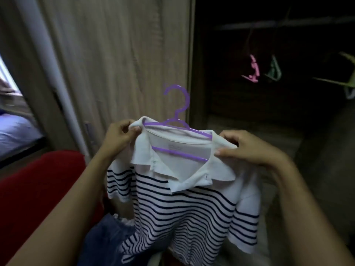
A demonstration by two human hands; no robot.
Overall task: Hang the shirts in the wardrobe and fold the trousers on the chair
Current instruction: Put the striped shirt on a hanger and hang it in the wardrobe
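Note:
A white polo shirt with dark stripes (184,206) hangs on a purple plastic hanger (178,110), held up in front of me. My left hand (120,136) pinches the shirt's left shoulder by the collar. My right hand (247,146) grips the right shoulder over the hanger's end. The hanger's hook sticks up above the collar, level with the edge of the wardrobe door (123,60). The dark open wardrobe (269,104) lies to the right, its rail (288,23) high up. Blue denim trousers (107,239) lie below the shirt at the bottom left.
Empty hangers hang from the rail: a pink one (253,71), a green one (274,71) and a lighter green one (343,81) at the far right. A red chair (38,192) stands at the left. A bed with blue sheets (15,135) shows beyond a white pipe.

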